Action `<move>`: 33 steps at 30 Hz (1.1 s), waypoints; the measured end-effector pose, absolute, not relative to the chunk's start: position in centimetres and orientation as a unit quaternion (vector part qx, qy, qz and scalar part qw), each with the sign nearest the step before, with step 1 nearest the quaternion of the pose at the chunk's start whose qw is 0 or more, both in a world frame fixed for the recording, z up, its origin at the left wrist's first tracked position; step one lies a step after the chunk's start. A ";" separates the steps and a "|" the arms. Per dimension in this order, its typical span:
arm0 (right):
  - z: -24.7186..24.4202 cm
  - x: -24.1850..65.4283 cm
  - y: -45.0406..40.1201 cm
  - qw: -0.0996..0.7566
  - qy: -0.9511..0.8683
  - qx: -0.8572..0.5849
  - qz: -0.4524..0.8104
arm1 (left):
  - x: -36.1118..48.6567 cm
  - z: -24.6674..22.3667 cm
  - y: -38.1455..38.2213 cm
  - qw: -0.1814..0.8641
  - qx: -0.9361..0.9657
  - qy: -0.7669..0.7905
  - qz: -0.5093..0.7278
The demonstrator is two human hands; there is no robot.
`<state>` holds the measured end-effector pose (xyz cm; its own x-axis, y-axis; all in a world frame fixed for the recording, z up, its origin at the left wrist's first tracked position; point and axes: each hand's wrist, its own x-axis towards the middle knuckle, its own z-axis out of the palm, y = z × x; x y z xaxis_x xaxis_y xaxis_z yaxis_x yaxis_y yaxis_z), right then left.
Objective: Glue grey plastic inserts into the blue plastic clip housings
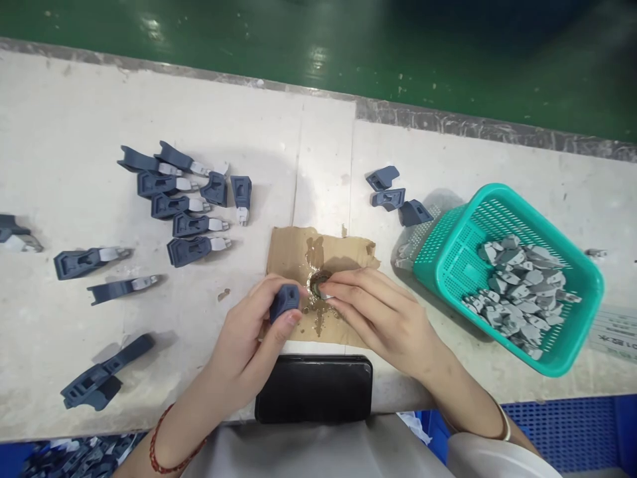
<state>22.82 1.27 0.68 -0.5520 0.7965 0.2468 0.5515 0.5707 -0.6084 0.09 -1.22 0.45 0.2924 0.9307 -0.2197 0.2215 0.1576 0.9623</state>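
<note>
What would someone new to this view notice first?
The bright teal basket stands out most, tilted in view on the right of the pale worktop and holding a heap of small grey parts. Next come the two hands at the centre over brown cardboard, the left hand gripping a dark blue piece, with a black phone-like slab just below them.

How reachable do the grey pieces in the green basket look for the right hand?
Probably yes: the green basket stands near the right hand, open-topped, nothing seen covering the grey pieces, though those fingers seem to be pinching a small piece.
</note>
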 end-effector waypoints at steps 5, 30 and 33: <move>0.5 22.7 1.2 0.256 -0.854 -0.395 0.220 | 0.1 0.6 -0.9 0.513 0.642 0.480 0.307; 1.6 21.4 1.2 0.406 -0.564 -0.473 0.541 | 0.4 -0.2 -0.7 0.423 0.752 0.440 0.249; 1.6 21.3 1.2 0.398 -0.582 -0.471 0.529 | 0.4 -0.1 -0.7 0.422 0.754 0.437 0.249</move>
<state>21.29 1.18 1.61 -0.2383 0.9706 -0.0348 0.1270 -0.0044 -0.9919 0.35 -0.75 -0.09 0.4938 0.8695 0.0076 0.4489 -0.2624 0.8542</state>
